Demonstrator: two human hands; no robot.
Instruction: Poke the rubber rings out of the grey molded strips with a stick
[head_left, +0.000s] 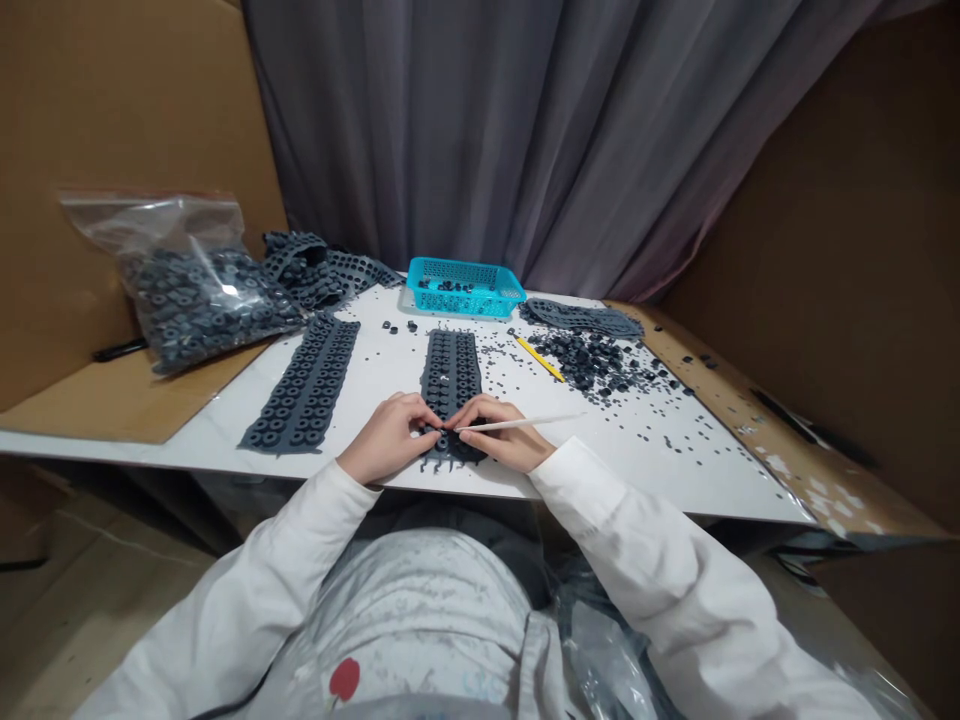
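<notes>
In front of me lies a dark grey moulded rubber sheet (452,365) with rows of round ring-shaped parts. My left hand (397,432) presses on its left edge, thumb and fingers pinched together at the sheet. My right hand (504,432) closes around a thin white stick-like tool (536,421), whose tip end meets the sheet near my left fingertips. Both hands' fingertips nearly touch over the lower rows. What exactly the left fingers pinch is partly hidden. A second rubber sheet (304,385) lies flat to the left.
A turquoise basket (465,300) holding small dark parts stands at the back. A clear zip bag (202,290) of rings sits left, beside piled sheets (319,270). To the right are a yellow tool (538,358), a heap of black bits (592,362) and stacked sheets (581,318). Cardboard walls flank the table.
</notes>
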